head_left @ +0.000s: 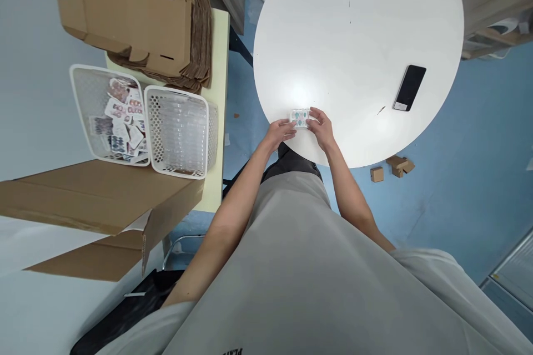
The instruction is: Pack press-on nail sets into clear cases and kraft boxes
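Note:
A small, flat, clear case holds several teal and pale pieces, too small to identify. It is at the near edge of the round white table. My left hand grips the case's left end, with the thumb on its lower left corner. At the right end, my right hand is closed on the case with thumb and fingers. The underside of the case is hidden, so I cannot tell whether it touches the tabletop.
A black phone lies on the table's right. Leftward, a pale yellow table bears flattened cardboard boxes, a white basket of small carded packs, and another basket of clear plastic cases. An open carton stands nearer; small boxes lie on the floor.

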Motion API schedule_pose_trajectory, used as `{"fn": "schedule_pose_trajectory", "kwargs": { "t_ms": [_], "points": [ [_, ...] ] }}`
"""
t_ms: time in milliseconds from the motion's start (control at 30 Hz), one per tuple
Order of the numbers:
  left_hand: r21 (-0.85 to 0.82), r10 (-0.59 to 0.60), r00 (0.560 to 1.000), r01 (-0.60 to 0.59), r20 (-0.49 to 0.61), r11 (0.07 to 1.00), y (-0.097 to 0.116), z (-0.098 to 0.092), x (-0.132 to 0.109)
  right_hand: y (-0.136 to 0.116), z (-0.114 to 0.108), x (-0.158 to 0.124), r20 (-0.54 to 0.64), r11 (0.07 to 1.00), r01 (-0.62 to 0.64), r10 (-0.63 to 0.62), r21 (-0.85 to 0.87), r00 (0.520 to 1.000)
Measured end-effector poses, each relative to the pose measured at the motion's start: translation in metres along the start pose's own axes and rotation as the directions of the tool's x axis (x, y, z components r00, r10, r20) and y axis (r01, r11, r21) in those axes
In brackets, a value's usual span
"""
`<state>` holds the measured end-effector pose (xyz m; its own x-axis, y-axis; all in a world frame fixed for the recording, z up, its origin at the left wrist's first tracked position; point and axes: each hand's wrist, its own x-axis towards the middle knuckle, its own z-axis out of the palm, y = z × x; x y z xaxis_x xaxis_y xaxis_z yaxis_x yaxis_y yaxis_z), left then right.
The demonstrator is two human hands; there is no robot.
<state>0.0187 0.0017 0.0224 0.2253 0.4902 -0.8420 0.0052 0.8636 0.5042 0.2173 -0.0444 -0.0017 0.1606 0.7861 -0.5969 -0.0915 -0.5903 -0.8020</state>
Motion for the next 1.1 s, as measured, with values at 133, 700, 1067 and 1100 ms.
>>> {"fn": "schedule_pose_trajectory", "kwargs": {
  "t_ms": [133,700,1067,1100],
  "points": [
    [0.067,0.006,0.998,-0.002,-0.059,0.998,-0.014,0.004,-0.011,0.003,0.001,-0.008,-0.013,0.996,-0.086,0.086,0.011,0.996],
    [0.165,0.096,0.985,-0.072,-0.143,0.984,-0.031,0.009,-0.026,0.029,0.015,-0.031,-0.028,0.980,-0.156,0.161,0.121,0.987],
    [0.215,0.302,0.935,-0.261,-0.186,0.941,-0.015,0.007,-0.034,0.003,0.011,-0.022,0.032,0.992,-0.044,0.041,0.119,0.999],
    [0.204,0.302,0.935,-0.263,-0.188,0.943,-0.014,0.010,-0.035,0.001,0.007,-0.025,0.032,0.993,-0.036,0.032,0.113,0.999]
  ]
}}
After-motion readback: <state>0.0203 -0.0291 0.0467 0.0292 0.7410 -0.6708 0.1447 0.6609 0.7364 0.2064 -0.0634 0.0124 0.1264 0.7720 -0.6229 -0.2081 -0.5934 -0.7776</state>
